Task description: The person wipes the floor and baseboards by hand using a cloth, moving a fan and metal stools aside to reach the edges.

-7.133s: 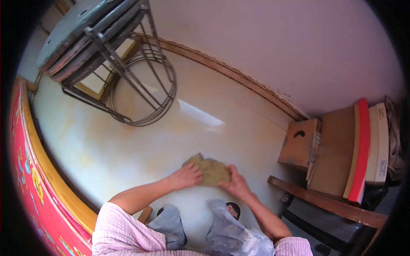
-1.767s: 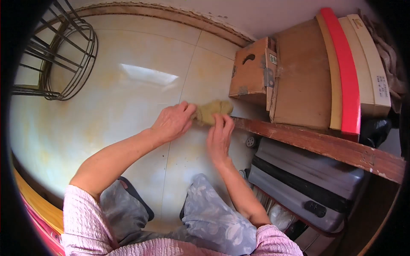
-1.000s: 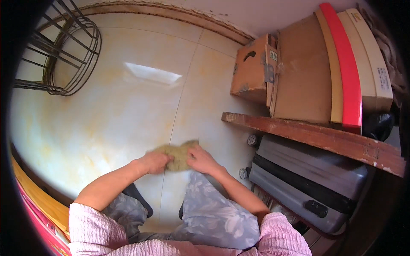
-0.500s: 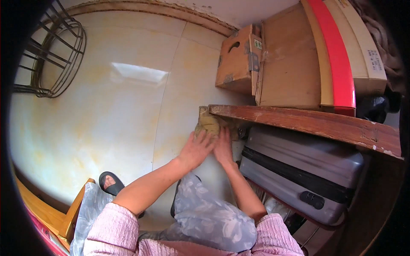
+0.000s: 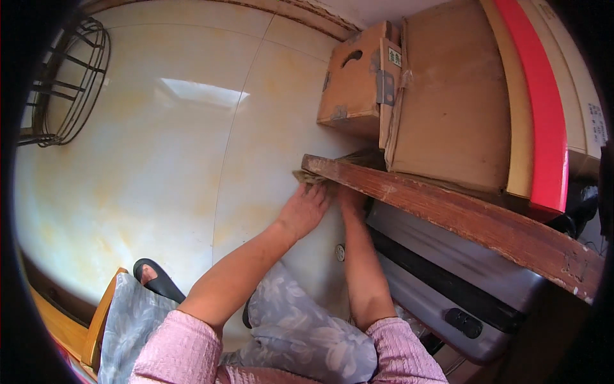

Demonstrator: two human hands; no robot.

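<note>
A crumpled yellowish-brown cloth (image 5: 312,177) sits at the left end of a worn red-brown wooden board (image 5: 416,208), partly hidden beneath it. My left hand (image 5: 306,208) has its fingers bent onto the cloth's near edge. Beside it, my right hand (image 5: 350,200) reaches under the board. Its fingers are hidden there, so its grip does not show. A grey hard-shell suitcase (image 5: 441,256) with a black band lies below the board, to the right of my right forearm.
Cardboard boxes (image 5: 454,96) stand behind the board, the rightmost with a red stripe. A dark wire rack (image 5: 73,83) is at the far left on the pale tiled floor (image 5: 153,166). Yellow wooden furniture (image 5: 96,320) stands at the lower left, near my sandalled foot (image 5: 157,280).
Both hands have shifted slightly, and the right one is now further under the board. Less of the cloth shows than before. The whole view has tilted and moved closer to the boxes.
</note>
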